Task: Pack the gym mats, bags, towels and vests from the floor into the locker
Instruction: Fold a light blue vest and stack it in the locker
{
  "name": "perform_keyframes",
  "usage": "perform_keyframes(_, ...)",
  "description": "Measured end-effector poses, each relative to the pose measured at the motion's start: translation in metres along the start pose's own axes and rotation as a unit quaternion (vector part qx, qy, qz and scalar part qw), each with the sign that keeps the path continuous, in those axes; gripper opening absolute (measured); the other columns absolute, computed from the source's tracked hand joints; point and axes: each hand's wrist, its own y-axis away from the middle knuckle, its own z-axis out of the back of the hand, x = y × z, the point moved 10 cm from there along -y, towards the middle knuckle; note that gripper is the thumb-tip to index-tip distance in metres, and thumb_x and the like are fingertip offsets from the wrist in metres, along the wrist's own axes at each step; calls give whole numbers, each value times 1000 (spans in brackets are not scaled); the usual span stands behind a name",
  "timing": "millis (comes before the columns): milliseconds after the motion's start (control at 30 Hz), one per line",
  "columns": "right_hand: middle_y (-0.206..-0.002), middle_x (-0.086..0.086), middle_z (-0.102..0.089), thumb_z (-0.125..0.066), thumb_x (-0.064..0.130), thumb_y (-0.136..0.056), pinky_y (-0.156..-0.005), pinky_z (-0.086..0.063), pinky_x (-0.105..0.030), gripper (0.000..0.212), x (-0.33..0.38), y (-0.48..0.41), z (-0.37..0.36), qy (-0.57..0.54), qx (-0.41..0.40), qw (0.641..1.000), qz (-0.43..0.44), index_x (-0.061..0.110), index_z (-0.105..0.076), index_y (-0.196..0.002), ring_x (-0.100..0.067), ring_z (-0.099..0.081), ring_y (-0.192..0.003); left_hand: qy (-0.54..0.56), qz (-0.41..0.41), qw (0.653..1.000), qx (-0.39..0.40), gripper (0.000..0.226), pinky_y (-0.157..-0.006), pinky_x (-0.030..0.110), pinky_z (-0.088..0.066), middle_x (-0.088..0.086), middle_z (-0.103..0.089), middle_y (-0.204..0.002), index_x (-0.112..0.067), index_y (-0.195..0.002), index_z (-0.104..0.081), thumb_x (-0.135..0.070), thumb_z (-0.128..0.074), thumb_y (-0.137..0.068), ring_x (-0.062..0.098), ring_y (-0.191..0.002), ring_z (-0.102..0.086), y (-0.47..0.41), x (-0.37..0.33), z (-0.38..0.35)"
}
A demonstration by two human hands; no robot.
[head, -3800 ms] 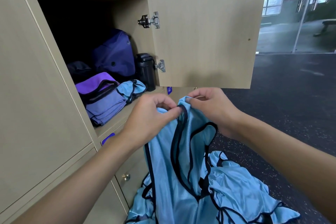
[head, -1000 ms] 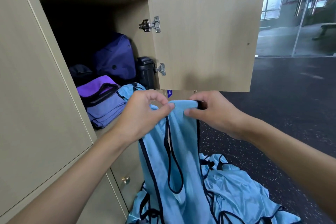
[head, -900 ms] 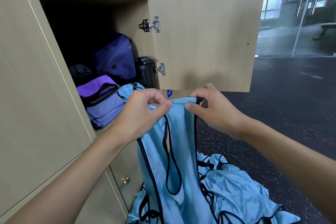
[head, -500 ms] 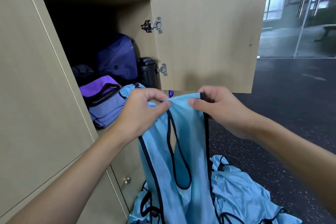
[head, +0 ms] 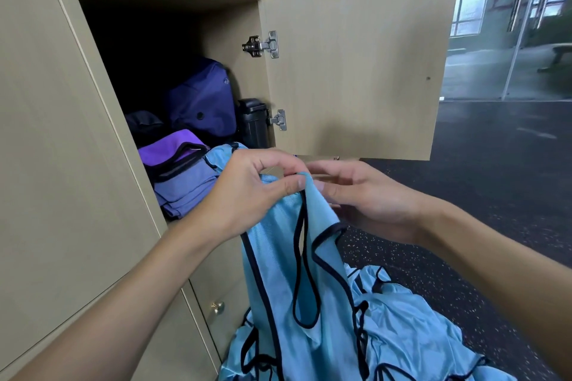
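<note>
A light blue vest (head: pixel 278 281) with black trim hangs in front of the open locker (head: pixel 148 49). My left hand (head: pixel 247 195) pinches its top edge between thumb and forefinger. My right hand (head: pixel 362 198) is at the same top corner, fingers curled against the cloth, with the vest's right shoulder draped over it. More blue vests (head: pixel 411 346) lie heaped on the dark floor below. Inside the locker sit a dark purple bag (head: pixel 201 99), a violet bag (head: pixel 173 148) on folded lilac cloth (head: pixel 185 189), a folded blue vest (head: pixel 219 153) and a black container (head: pixel 253 120).
The locker door (head: pixel 356 65) stands open to the right, above my hands. A shut lower locker with a brass knob (head: pixel 216 306) is below. Dark speckled floor (head: pixel 479 189) stretches to the right toward glass doors (head: pixel 526 25).
My hands have drawn close together, bunching the vest's top edge that was stretched flat between them. The right shoulder of the vest now droops over my right hand.
</note>
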Motion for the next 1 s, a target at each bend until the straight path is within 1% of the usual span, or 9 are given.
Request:
perform_keyframes(100,-111,-24,-68,-61,17,-96,-88,-42,-37,26,-2,-1,0,8,-5,1000,-6,2,-68,-115,-25,-58,-96,-3,6,1000,2,9,-75,20,-50,8,-71,-83,-16,-80,-75,-9,-76,-85,15,-77,-65,0,3,0)
perform_keyframes(167,-87,-11,-68,-61,18,-93,-76,-45,-28,17,0,-1,4,14,-27,1000,-5,3,-70,-96,-17,-58,-79,-8,13,1000,-15,9,-74,17,-49,1,-71,-80,-19,-86,-73,-10,-74,-88,7,-76,-65,0,6,3)
perform_keyframes(233,-82,-5,-67,-62,16,-93,-68,-46,-23,13,1,0,13,15,-75,997,-3,7,-69,-86,-13,-58,-72,9,37,999,-32,7,-70,20,-49,0,-71,-78,-18,-91,-69,-23,-74,-90,9,-74,-66,0,10,6)
perform_keyframes(333,-80,-8,-64,-65,12,-92,-67,-43,-26,14,5,2,26,10,-145,989,19,8,-65,-80,-17,-55,-72,10,73,997,-26,42,-70,24,-51,2,-72,-79,-12,-83,-66,-51,-76,-70,10,-74,-66,3,19,3)
perform_keyframes(467,-82,-21,-58,-68,7,-90,-73,-43,-30,16,10,5,30,9,-185,982,35,9,-61,-75,-22,-51,-77,-64,119,991,20,20,-79,26,-51,-9,-72,-81,-20,-79,-69,-29,-86,-73,5,-79,-66,6,30,-11)
perform_keyframes(567,-101,-43,-56,-72,7,-86,-83,-43,-39,24,11,6,28,-2,-170,985,38,13,-60,-66,-26,-52,-85,-84,111,990,21,10,-73,18,-45,-11,-72,-79,-22,-76,-73,-19,-80,-81,0,-72,-63,6,28,-11)
perform_keyframes(700,-79,-15,-56,-71,13,-79,-65,-44,-27,19,13,5,28,-53,-136,988,45,9,-56,-68,-21,-51,-69,-59,83,995,3,12,-58,7,-38,-14,-64,-64,-11,-75,-70,-7,-76,-85,-5,-55,-54,2,19,-3)
perform_keyframes(867,-94,-20,-63,-65,21,-83,-75,-52,-28,31,16,5,35,-60,-141,987,57,-8,-66,-94,-26,-58,-82,-21,65,997,-35,10,-63,7,-42,-13,-66,-67,-8,-79,-71,-9,-72,-89,-5,-61,-57,-1,17,7)
perform_keyframes(1000,-79,-7,-64,-64,5,-90,-71,-51,-29,4,19,8,42,-22,-188,981,51,7,-62,-94,-19,-60,-74,16,91,995,-43,6,-69,9,-43,-17,-68,-77,-15,-96,-72,-13,-66,-94,-6,-72,-59,-1,27,10)
